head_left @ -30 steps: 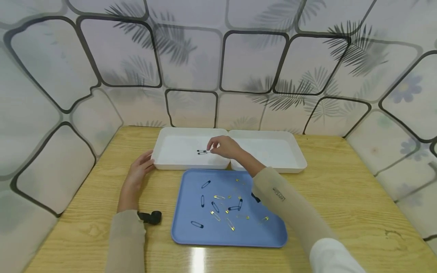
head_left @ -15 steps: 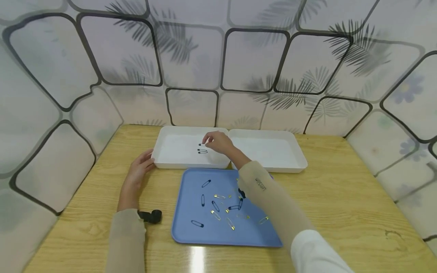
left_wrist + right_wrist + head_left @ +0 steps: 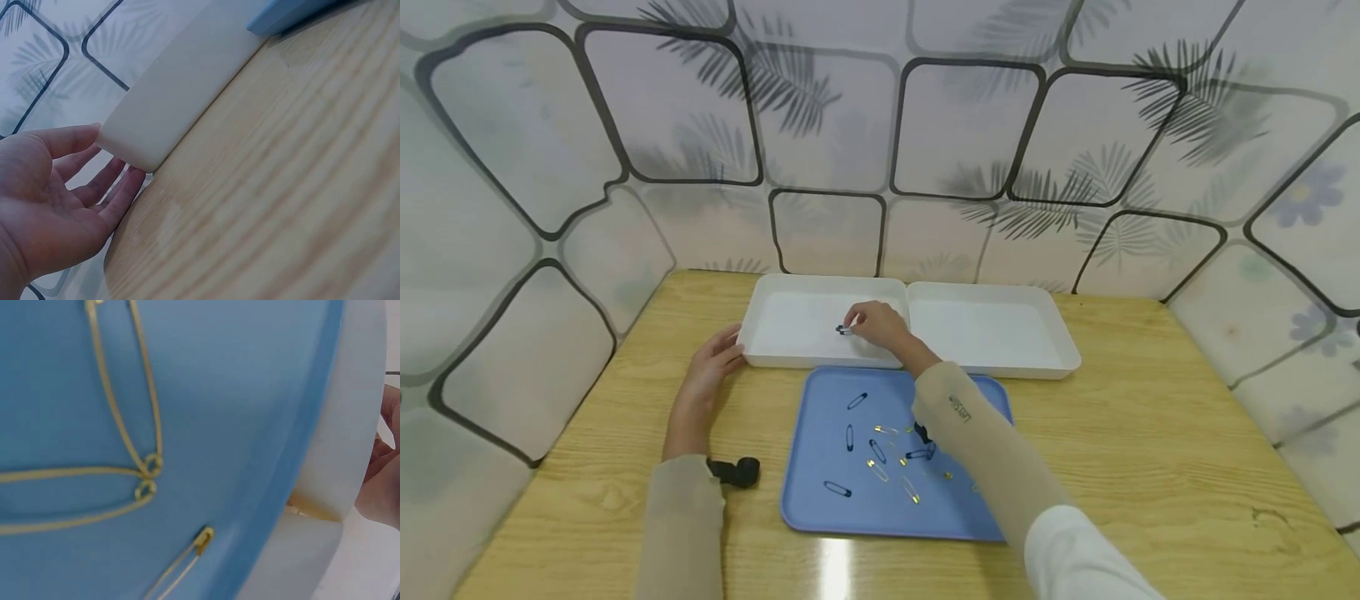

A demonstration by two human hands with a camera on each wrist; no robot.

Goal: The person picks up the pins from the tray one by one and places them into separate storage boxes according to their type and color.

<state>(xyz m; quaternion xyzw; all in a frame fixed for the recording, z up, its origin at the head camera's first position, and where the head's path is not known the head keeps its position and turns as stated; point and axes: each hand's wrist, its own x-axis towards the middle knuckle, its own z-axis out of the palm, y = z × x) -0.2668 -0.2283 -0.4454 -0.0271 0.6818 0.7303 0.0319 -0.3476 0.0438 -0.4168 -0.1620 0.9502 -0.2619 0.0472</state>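
Observation:
My left hand [image 3: 713, 360] rests against the left end of the left white tray [image 3: 786, 362]. In the left wrist view, the thumb of that hand [image 3: 69, 194] touches the tray's upper corner, and its fingertips meet the lower corner. Inside the same tray, my right hand [image 3: 877, 325] pinches at a small cluster of black safety pins [image 3: 841, 330]; its fingertips partly cover them. Only part of the right hand [image 3: 382, 478] shows in the right wrist view, beyond the tray wall, with its fingertips hidden.
A blue tray [image 3: 805, 508] lies nearer me, holding scattered black safety pins [image 3: 837, 488] and gold safety pins [image 3: 911, 490]. My right sleeve hides part of it. A second white tray [image 3: 992, 321] adjoins the left one. Patterned fabric [image 3: 827, 233] stands behind the wooden table [image 3: 1150, 450].
My right hand carried a black safety pin slightly leftward and away, then came back down to the other pins, which now sit close together. The left hand stays at the tray's end.

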